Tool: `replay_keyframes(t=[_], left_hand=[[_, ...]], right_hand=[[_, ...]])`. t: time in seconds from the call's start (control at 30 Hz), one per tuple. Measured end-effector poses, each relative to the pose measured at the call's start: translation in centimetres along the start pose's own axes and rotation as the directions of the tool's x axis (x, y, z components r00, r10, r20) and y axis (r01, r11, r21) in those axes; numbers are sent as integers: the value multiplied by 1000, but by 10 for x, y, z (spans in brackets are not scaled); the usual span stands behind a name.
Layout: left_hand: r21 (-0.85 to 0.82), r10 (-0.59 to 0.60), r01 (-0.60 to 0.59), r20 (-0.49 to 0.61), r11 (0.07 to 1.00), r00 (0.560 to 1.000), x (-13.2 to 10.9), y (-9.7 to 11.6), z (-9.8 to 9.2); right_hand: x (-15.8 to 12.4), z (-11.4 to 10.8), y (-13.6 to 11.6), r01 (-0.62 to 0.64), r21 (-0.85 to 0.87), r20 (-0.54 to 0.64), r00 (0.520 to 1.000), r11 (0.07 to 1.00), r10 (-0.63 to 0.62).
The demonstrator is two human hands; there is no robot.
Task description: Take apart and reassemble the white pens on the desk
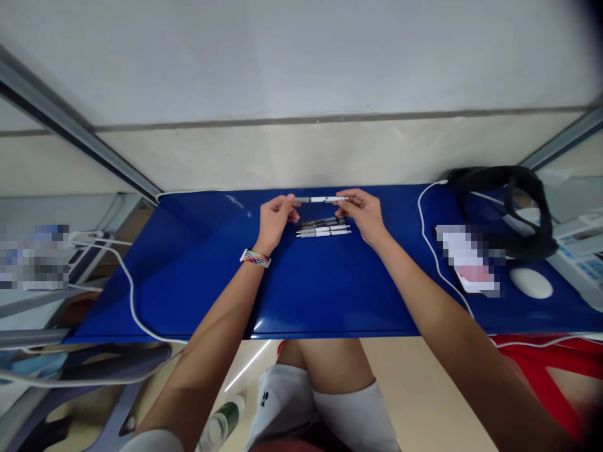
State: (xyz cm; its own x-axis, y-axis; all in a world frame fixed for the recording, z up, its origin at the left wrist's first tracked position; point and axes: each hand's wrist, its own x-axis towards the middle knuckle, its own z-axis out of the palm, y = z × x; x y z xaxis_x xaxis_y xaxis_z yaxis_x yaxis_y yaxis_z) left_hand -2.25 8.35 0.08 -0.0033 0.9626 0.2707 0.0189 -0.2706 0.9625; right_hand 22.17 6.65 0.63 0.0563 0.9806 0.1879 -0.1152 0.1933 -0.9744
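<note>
Over the far middle of a blue table (306, 289) I hold one white pen (323, 199) level between both hands. My left hand (276, 216) pinches its left end and my right hand (362, 213) pinches its right end. Just below the held pen, several more pens (324, 228) lie side by side on the table between my hands. A bright woven band sits on my left wrist.
A white cable (433, 245) runs along the table's right part, beside a blurred card, a white mouse (531, 282) and a black strap (513, 207). Another white cable (129, 289) hangs off the left edge. A bottle (221, 424) stands on the floor by my knees.
</note>
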Motion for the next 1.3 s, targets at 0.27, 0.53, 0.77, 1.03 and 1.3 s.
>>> replay_keyframes(t=[0.27, 0.53, 0.77, 1.03, 1.3], left_hand=[[28, 25, -27, 74, 999, 997, -2, 2, 2], [3, -14, 14, 8, 1000, 1000, 0, -3, 1], [65, 22, -26, 61, 998, 998, -1, 1, -1], [76, 29, -27, -24, 997, 999, 1, -4, -2], [25, -5, 8, -112, 1000, 994, 1, -5, -3]], right_hand=[[0, 1, 1, -16, -13, 14, 1000, 1000, 16], [-1, 2, 0, -23, -7, 32, 999, 1000, 23], [0, 1, 2, -28, 31, 25, 999, 999, 28], [1, -5, 3, -43, 93, 38, 998, 995, 40], [7, -11, 9, -67, 166, -48, 996, 984, 76]])
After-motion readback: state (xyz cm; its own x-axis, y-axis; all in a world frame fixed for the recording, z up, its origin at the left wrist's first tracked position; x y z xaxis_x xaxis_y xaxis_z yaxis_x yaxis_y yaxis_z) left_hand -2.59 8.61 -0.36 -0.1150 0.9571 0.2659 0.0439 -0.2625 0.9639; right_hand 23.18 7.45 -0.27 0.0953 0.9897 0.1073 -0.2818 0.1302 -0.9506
